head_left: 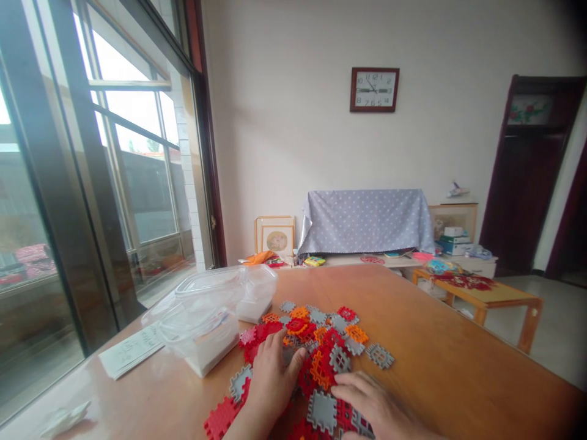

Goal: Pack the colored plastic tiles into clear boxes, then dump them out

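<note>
Find the notched plastic tiles (321,366) in red, orange and grey heaped between both hands and spreading ahead of them. Note the left hand (274,366) over the pile, with thumb and fingers apart, and the right hand (369,397) at the near right edge, with fingers stretched over tiles; cannot make out a firm hold in either. Best, probably, to slide loose tiles out flat, pinch by opposite sides and ease teeth free. Mind the lone grey tile (380,355) beyond the right hand. Left of the left hand, see clear containers (206,342) and papers (132,351) on the wooden table (435,360).
</note>
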